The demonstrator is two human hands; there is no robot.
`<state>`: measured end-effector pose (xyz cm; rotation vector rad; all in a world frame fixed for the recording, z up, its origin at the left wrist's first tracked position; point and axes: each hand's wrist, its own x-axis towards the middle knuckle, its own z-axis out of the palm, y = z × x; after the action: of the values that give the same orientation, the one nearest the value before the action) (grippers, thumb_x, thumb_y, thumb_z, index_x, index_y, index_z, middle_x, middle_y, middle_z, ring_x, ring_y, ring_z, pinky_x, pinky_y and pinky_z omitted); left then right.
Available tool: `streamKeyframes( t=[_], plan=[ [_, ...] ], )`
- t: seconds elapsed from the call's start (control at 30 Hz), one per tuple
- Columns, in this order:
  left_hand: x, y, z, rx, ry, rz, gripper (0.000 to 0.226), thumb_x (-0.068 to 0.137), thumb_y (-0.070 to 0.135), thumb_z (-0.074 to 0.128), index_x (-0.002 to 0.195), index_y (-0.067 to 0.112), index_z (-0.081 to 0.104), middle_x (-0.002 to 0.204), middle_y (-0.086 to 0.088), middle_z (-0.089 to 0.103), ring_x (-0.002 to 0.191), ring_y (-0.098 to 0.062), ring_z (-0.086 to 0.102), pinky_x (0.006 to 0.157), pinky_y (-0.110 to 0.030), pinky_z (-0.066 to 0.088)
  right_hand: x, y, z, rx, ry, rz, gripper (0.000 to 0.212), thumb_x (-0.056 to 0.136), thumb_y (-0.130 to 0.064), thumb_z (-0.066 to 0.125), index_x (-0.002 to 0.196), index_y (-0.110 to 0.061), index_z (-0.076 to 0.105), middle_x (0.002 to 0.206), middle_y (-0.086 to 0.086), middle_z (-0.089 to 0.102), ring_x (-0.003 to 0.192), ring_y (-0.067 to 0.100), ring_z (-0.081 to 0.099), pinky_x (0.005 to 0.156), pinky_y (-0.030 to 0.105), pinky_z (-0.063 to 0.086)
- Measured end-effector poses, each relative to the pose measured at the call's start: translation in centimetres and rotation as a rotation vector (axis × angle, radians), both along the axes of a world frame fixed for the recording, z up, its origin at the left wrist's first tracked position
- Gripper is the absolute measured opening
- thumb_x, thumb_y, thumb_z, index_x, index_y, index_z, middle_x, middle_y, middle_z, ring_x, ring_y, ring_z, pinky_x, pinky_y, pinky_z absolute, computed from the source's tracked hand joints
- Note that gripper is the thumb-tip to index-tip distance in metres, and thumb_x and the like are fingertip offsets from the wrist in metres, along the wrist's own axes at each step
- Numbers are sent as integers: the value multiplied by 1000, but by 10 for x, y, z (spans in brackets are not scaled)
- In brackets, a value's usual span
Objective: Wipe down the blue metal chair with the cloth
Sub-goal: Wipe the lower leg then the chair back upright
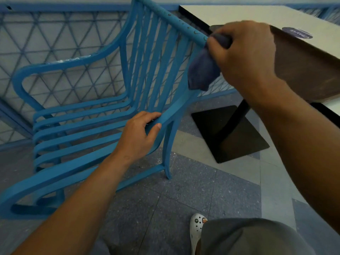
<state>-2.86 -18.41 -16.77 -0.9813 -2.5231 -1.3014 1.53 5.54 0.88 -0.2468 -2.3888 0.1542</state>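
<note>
The blue metal chair (82, 126) with slatted seat and back stands tilted in front of me. My left hand (139, 133) grips its near armrest where it meets the back. My right hand (242, 52) holds a dark blue cloth (202, 70) bunched around the right end of the chair's top rail, with part of the cloth hanging down below the rail.
A table (257, 17) with a black pedestal base (228, 133) stands just right of the chair, close behind my right hand. A blue lattice railing (55, 43) runs behind the chair. My leg and white clog (197, 229) are on the tiled floor below.
</note>
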Motion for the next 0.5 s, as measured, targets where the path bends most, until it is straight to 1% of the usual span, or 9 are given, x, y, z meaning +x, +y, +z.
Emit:
streamKeyframes(
  t=[0.13, 0.2, 0.23, 0.3, 0.37, 0.43, 0.5],
  plan=[
    [0, 1, 0, -8, 7, 6, 32, 98, 21, 65, 130, 13, 66, 114, 5, 66, 104, -5, 59, 94, -22, 49, -11, -4, -6, -100, 58, -30, 41, 94, -51, 49, 100, -20, 75, 90, 0, 72, 81, 16, 67, 73, 39, 57],
    [0, 1, 0, -11, 10, 9, 33, 98, 21, 66, 130, 13, 66, 114, 4, 66, 105, -6, 60, 95, -23, 50, -8, -15, -36, -104, 67, 34, 34, 95, -47, 52, 96, -21, 74, 89, -1, 69, 82, 15, 65, 77, 38, 56],
    [0, 0, 0, -13, 14, 7, 33, 98, 21, 66, 130, 13, 66, 114, 4, 66, 105, -7, 60, 95, -23, 50, -4, -22, -56, -117, 76, 66, 29, 96, -45, 55, 98, -23, 74, 90, 1, 68, 84, 16, 64, 78, 36, 54],
    [1, -2, -2, -20, 34, 1, 35, 98, 20, 66, 131, 11, 66, 115, 3, 65, 106, -7, 60, 96, -17, 47, 8, -39, -97, -188, 123, 119, 27, 96, -40, 62, 111, -21, 75, 97, 5, 65, 89, 17, 62, 78, 31, 51],
    [2, -3, -3, -39, 58, 9, 35, 98, 20, 66, 132, 10, 66, 116, 3, 64, 108, -6, 58, 97, -10, 42, 15, -50, -132, -280, 201, 164, 33, 97, -35, 67, 122, -14, 71, 103, 9, 62, 92, 17, 62, 79, 27, 51],
    [3, -6, -6, -48, 84, 30, 35, 97, 21, 68, 130, 10, 67, 116, 1, 65, 105, -5, 57, 96, -11, 42, 18, -60, -157, -364, 251, 207, 36, 97, -29, 68, 127, -8, 66, 108, 12, 61, 97, 17, 61, 83, 22, 50],
    [4, -10, -7, -57, 103, 71, 33, 95, 24, 70, 126, 12, 69, 112, 2, 66, 99, -2, 54, 91, -9, 40, 21, -67, -181, -464, 258, 250, 36, 96, -21, 69, 127, -4, 62, 113, 15, 59, 102, 18, 60, 86, 23, 49]
  ],
)
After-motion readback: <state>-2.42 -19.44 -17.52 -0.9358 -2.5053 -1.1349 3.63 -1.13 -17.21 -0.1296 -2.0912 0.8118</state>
